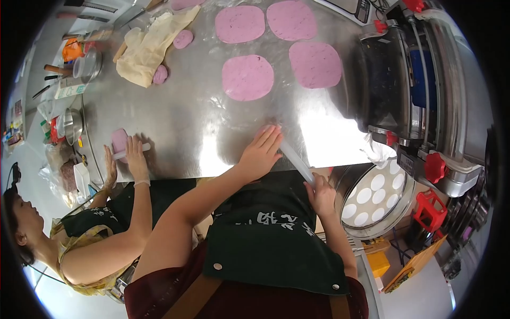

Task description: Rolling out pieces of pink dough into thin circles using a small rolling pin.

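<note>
My right hand [322,194] grips the near end of a white, translucent rolling pin [298,158], which slants over the table's front edge. The pin's far end lies by the fingertips of my left hand [261,150]. That hand is flat, palm down, fingers stretched out, over a piece of pink dough [261,129] that it mostly hides. Beyond my hands lie flat, rounded sheets of pink dough, the nearest dough sheet [248,77] straight ahead and another dough sheet [315,65] to its right.
At left, a co-worker's hands [137,157] press a small rolling pin on pink dough [119,141]. A cream cloth [145,52] partly covers dough balls [160,75]. A roller machine [418,87] stands at right. Below it sits a round tray [376,195] with white paper discs.
</note>
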The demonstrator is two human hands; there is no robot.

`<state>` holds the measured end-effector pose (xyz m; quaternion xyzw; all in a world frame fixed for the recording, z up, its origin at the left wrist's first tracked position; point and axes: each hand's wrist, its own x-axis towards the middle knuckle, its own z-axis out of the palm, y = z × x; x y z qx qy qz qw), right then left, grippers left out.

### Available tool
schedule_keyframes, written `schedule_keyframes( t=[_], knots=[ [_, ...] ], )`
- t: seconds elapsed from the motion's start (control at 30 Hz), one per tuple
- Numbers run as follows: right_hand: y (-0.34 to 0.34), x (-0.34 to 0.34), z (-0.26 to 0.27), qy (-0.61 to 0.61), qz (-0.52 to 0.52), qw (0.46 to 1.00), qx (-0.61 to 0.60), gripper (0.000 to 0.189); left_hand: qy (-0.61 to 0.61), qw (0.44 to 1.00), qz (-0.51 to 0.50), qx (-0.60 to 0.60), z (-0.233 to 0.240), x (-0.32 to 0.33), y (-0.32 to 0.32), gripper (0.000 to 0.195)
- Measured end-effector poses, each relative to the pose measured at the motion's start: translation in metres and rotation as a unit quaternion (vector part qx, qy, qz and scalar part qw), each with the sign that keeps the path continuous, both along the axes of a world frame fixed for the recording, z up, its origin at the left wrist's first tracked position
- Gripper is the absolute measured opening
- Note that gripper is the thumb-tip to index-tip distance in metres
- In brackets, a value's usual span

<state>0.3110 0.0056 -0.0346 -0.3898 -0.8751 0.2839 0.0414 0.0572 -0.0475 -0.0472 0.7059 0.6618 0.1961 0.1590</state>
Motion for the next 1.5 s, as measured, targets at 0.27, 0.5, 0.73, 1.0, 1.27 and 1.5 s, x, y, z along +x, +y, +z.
schedule_keyframes(
  t=[0.27, 0.5, 0.73, 1.0, 1.27, 1.5],
  knots=[
    [-0.008, -0.003, -0.001, -0.014, -0.033, 0.999, -0.025, 0.034, 0.003, 1.0, -0.006, -0.003, 0.002, -0.002, 0.024, 0.058],
    [0.016, -0.003, 0.006, 0.078, -0.203, 0.779, -0.587, 0.025, -0.127, 0.96, 0.249, 0.034, -0.001, -0.024, 0.003, 0.039],
    [0.022, -0.009, 0.014, 0.116, -0.187, 0.815, -0.536, 0.025, -0.221, 0.913, 0.29, -0.182, 0.007, -0.031, 0.024, 0.024],
    [0.017, -0.002, 0.007, 0.12, -0.223, 0.854, -0.455, 0.03, -0.208, 0.922, 0.218, -0.245, 0.016, -0.028, 0.021, 0.023],
    [0.023, 0.002, 0.002, 0.109, -0.155, 0.916, -0.353, 0.03, -0.557, 0.64, 0.522, -0.086, -0.011, 0.02, -0.012, 0.031],
    [0.039, 0.004, 0.006, 0.026, 0.032, 0.997, -0.059, 0.034, -0.196, 0.899, 0.379, 0.097, 0.011, 0.002, -0.016, 0.04]
  ],
)
